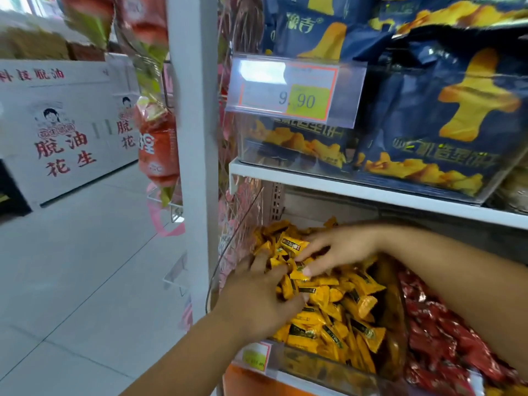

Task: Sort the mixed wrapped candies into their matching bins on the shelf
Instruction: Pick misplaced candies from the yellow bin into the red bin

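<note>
1. Head view: my left grip (pixel 257 298) lies over the yellow candies (pixel 354 304), its fingers half sunk in the pile. I cannot tell whether it holds one.
2. My right grip (pixel 343 247) lies flat, fingers straight, tips touching the same heap.
3. Those candies fill a clear bin (pixel 308 364) beneath the shelf (pixel 357 191). Red candies (pixel 445 332) lie just beside them, cut off at the right edge.
4. The bin's front label (pixel 254 357) is too blurred to read.
</note>
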